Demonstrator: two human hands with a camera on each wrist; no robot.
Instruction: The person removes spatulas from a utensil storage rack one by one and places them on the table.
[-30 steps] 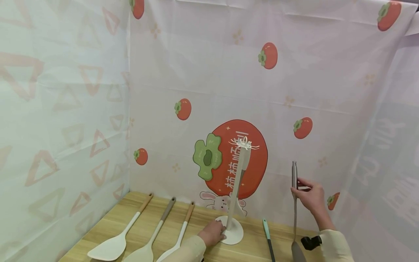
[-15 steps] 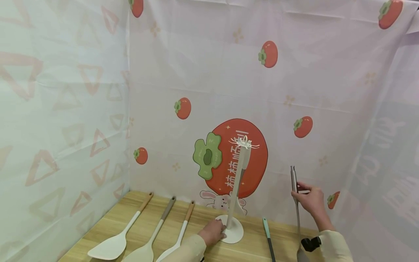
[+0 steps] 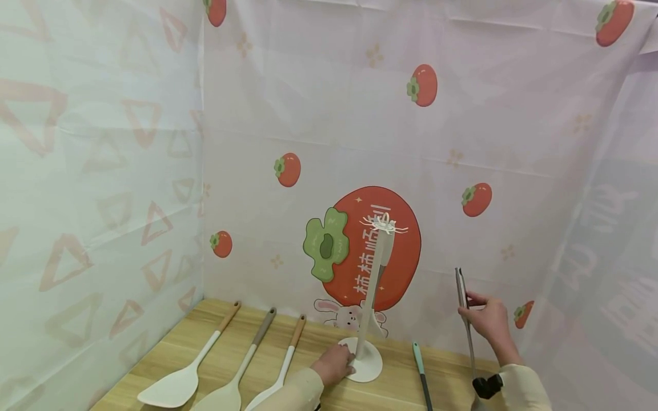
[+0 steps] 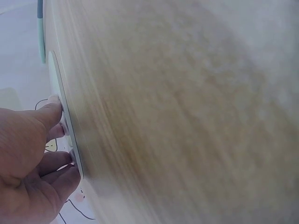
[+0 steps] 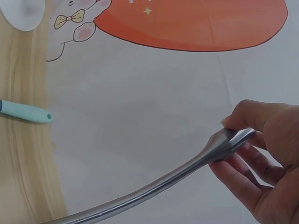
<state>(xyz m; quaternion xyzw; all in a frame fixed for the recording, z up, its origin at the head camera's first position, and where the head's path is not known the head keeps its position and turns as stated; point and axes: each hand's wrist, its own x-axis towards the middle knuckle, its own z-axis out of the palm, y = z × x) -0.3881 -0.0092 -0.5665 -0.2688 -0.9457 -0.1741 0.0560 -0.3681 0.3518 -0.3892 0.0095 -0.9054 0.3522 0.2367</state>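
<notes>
A white utensil stand (image 3: pixel 368 297) with a ring of hooks on top rises from a round base (image 3: pixel 371 370). My left hand (image 3: pixel 334 364) rests on the left side of that base, its thumb and fingertips pressing the disc in the left wrist view. To the right, my right hand (image 3: pixel 488 317) pinches the upper handle of a long metal spatula (image 5: pixel 154 186) between thumb and fingers. The spatula hangs tilted, top end leaning left, and its lower end is mostly hidden behind the wrist camera. A utensil with a pale handle (image 3: pixel 387 251) hangs on the stand behind its pole.
Three pale spatulas lie on the wooden table (image 3: pixel 205 319) at left: one wood-handled (image 3: pixel 177 388), one grey-handled (image 3: pixel 247 365) and another wood-handled (image 3: pixel 288 359). Between stand and right hand lies a utensil with a mint handle (image 3: pixel 418 358). A printed cloth (image 3: pixel 339 103) hangs behind.
My right hand has lowered slightly, and the metal spatula has tilted so its top leans left and its lower end swings right. The left hand stays on the base.
</notes>
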